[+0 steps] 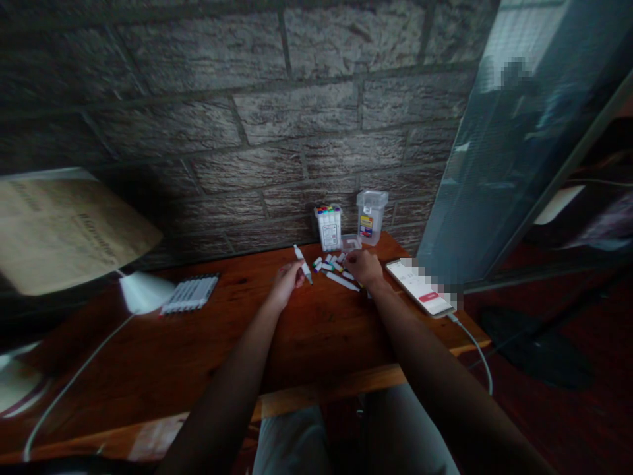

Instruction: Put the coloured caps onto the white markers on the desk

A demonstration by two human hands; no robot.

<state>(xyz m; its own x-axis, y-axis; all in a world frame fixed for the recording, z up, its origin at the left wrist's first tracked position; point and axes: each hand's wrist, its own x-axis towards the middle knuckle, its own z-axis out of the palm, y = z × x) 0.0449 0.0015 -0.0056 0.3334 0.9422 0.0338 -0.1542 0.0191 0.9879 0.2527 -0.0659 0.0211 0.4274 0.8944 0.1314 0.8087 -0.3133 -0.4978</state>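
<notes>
My left hand point(289, 280) is closed round a white marker point(302, 262), which it holds tilted above the table. At the right of a small pile of loose caps point(330, 262), my right hand point(364, 267) reaches down with its fingers bent; what its fingertips hold, if anything, is hidden. Another white marker point(342, 282) lies on the wood just in front of the pile. Behind the caps stands a clear case full of markers point(328, 227) with coloured ends. A second clear plastic case point(372, 218) stands upright to its right, with a clear lid point(351, 242) near its base.
A row of markers point(190, 294) lies on the left of the wooden table point(316, 336). Further left is a lamp with a paper shade point(74, 224). A phone point(420, 287) with a white cable lies at the right edge. A stone wall point(277, 145) closes off the back.
</notes>
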